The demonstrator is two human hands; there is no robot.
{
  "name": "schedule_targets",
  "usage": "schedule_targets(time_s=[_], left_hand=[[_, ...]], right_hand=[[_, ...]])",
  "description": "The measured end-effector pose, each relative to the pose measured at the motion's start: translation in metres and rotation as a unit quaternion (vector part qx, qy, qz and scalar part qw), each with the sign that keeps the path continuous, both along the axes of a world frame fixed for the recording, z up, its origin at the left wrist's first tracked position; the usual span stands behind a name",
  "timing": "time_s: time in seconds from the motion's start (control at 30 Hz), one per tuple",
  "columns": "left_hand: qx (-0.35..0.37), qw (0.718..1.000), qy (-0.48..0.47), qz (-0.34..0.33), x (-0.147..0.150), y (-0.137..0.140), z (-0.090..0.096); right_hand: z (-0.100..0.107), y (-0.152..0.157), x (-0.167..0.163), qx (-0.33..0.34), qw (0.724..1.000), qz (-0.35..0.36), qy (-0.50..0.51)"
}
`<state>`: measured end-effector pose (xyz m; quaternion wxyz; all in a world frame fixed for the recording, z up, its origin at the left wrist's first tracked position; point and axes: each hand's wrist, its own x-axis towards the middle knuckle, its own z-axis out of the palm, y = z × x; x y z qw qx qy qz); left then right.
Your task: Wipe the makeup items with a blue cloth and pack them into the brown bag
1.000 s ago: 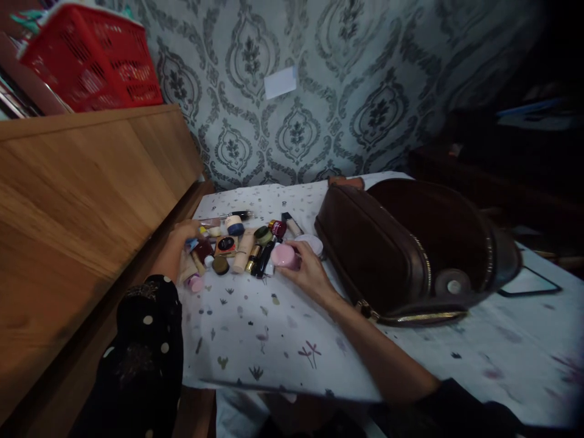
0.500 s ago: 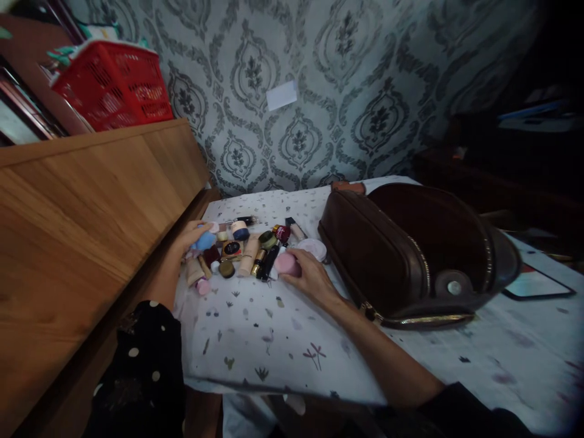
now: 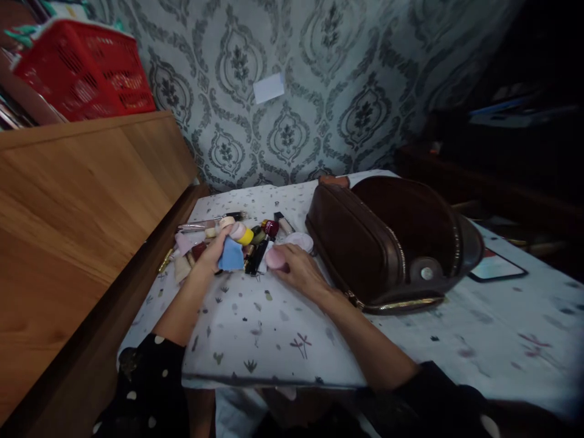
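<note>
My left hand (image 3: 213, 252) is closed on a soft-looking blue piece (image 3: 232, 255), over the pile of cosmetics. A pale round item with a yellow side (image 3: 243, 233) is at its fingertips; whether the fingers grip it too I cannot tell. My right hand (image 3: 300, 272) has its thumb and fingers around a round pink makeup sponge (image 3: 275, 258), at the pile's right side. Just past its knuckles lies a round white compact (image 3: 301, 242). A slim black tube (image 3: 258, 255) and a dark red bottle (image 3: 271, 228) lie between the hands. The left hand hides part of the pile.
A large brown leather bag (image 3: 356, 243) stands unzipped right of my right hand. Beyond it lies a flat black-edged device (image 3: 497, 266). A wooden panel (image 3: 82, 207) borders the left side, with a red basket (image 3: 86, 70) on top. Brushes (image 3: 205, 224) lie behind the cosmetics.
My left hand has moved right across the cosmetics with the blue piece, toward my right hand. The right hand keeps the pink sponge in about the same place. The view has shifted slightly.
</note>
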<state>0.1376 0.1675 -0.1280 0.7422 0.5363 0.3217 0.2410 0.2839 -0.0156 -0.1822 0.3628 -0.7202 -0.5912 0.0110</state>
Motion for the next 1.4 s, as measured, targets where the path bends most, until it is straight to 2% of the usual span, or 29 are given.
schedule_targets(time_s=[0.1, 0.17, 0.23, 0.3, 0.4, 0.53, 0.6, 0.67, 0.73, 0.8, 0.9, 0.97, 1.07, 1.13, 1.2, 1.3, 1.37, 1.4], left_hand=[[0.017, 1.0, 0.015, -0.013, 0.006, -0.022, -0.007], [0.088, 0.996, 0.006, -0.006, 0.009, -0.036, -0.01], [0.189, 0.982, -0.02, 0.009, 0.011, -0.048, -0.01], [0.29, 0.956, -0.04, 0.023, 0.012, -0.057, -0.01], [0.416, 0.909, -0.029, 0.02, 0.011, -0.066, -0.011], [0.532, 0.847, -0.008, -0.015, 0.009, -0.074, -0.016], [0.556, 0.831, -0.012, -0.024, 0.008, -0.075, -0.017], [0.562, 0.827, -0.011, -0.012, 0.007, -0.07, -0.014], [0.557, 0.831, 0.0, 0.017, 0.004, -0.062, -0.01], [0.548, 0.836, 0.016, 0.032, -0.002, -0.053, -0.005], [0.551, 0.833, 0.05, -0.019, -0.013, -0.043, 0.0], [0.559, 0.821, 0.076, -0.088, -0.019, -0.042, 0.002], [0.573, 0.794, 0.098, -0.175, -0.023, -0.047, 0.001], [0.588, 0.777, 0.109, -0.198, -0.021, -0.053, -0.002], [0.612, 0.757, 0.129, -0.192, -0.016, -0.062, -0.007], [0.649, 0.723, 0.168, -0.165, -0.006, -0.071, -0.016], [0.659, 0.715, 0.175, -0.157, -0.001, -0.071, -0.02], [0.656, 0.719, 0.169, -0.156, 0.0, -0.068, -0.02]], right_hand=[[0.004, -0.001, 0.001, 0.017, 1.0, -0.006, -0.016], [0.007, -0.002, 0.002, 0.069, 0.997, -0.006, 0.013], [0.011, -0.004, 0.003, 0.122, 0.989, 0.005, 0.086], [0.015, -0.005, 0.002, 0.141, 0.972, 0.028, 0.188], [0.017, -0.003, -0.002, 0.132, 0.936, 0.057, 0.32], [0.011, 0.006, -0.003, 0.125, 0.899, 0.08, 0.412], [0.007, 0.009, 0.001, 0.136, 0.894, 0.074, 0.422], [0.004, 0.008, 0.006, 0.157, 0.905, 0.047, 0.392], [0.002, 0.006, 0.009, 0.161, 0.936, 0.013, 0.312], [0.0, 0.003, 0.008, 0.119, 0.975, 0.005, 0.188], [-0.003, 0.001, -0.001, 0.033, 0.999, 0.007, 0.031], [-0.004, 0.002, -0.005, 0.006, 1.0, -0.004, -0.009], [-0.005, 0.002, -0.003, 0.021, 0.999, -0.031, -0.001], [-0.004, 0.002, 0.004, 0.07, 0.995, -0.06, 0.04], [-0.003, 0.001, 0.009, 0.135, 0.983, -0.087, 0.091], [0.001, 0.0, 0.012, 0.204, 0.964, -0.09, 0.142], [0.003, 0.0, 0.011, 0.224, 0.958, -0.073, 0.162], [0.004, 0.0, 0.01, 0.231, 0.956, -0.063, 0.169]])
